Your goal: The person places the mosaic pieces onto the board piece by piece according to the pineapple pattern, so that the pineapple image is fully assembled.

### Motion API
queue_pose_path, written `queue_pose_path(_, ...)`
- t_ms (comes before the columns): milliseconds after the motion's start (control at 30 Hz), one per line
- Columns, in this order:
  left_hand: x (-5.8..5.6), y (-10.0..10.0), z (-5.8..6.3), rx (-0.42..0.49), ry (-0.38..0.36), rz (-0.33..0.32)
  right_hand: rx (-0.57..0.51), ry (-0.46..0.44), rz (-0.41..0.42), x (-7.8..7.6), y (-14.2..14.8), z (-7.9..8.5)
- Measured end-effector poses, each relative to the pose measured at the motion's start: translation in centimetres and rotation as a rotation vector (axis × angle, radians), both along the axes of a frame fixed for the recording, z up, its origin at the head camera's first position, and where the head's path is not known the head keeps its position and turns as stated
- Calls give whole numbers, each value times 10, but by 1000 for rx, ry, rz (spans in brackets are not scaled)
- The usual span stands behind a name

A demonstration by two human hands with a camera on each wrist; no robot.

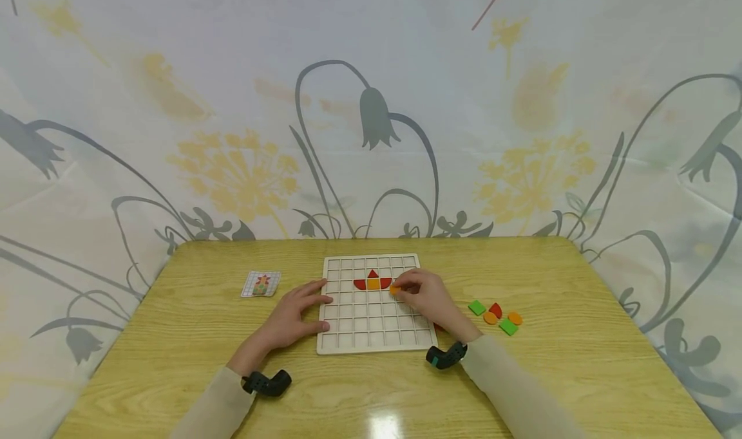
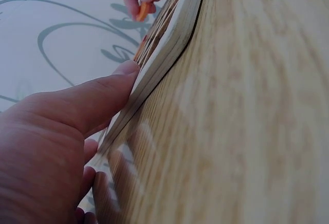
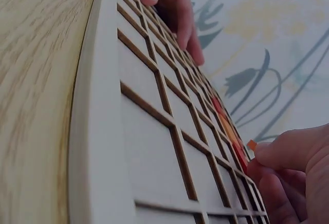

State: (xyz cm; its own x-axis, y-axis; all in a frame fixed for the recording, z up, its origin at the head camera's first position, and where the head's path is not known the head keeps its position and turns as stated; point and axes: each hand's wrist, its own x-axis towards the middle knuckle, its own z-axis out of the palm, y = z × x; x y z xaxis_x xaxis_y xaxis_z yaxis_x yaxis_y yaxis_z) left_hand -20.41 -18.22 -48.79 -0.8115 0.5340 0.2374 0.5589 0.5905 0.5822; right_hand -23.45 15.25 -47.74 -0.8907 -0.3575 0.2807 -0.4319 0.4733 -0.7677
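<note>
Holding, right hand (image 1: 426, 295): one small orange piece (image 1: 395, 289), pinched between thumb and fingertips; outline partly covered, exact shape not tellable. Position: above the gridded board (image 1: 360, 326), near the right-hand red piece, held clear of the surface in the left wrist view.

Steadying, left hand (image 1: 293, 315): fingers spread apart, clamped on nothing, thumb and fingertips resting at the board's left edge.

Set in the grid: one red triangle (image 1: 373, 274); beneath it, one orange square (image 1: 373, 284), flanked by two curved-edged red pieces (image 1: 360, 285).

Loose on the wood-grain table (image 1: 348, 394), right of the board: two green squares (image 1: 477, 308), two orange rounded pieces (image 1: 490, 318), one red curved piece (image 1: 495, 310). Beside the board's right edge, mostly hidden by the right wrist: one further red item (image 1: 438, 327).

Left of the board: one pattern card (image 1: 261, 284), printed with a gridded figure.

Hazards, as judged: a thin piece may slip from so slight a pinch; lowered at a slant, it may catch on a grid rib; a brushing knuckle may unseat the neighbouring red piece; uneven left-hand pressure may skew the board.
</note>
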Motion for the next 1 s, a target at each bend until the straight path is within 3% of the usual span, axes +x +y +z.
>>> queue_pose_path(533,-3,1,-1,4,12,-7,-73,-73,-8,-5,-32,-8)
queue_pose_path(1000,0,1,0,0,-6,14,8,8,56,-4,-35,-16)
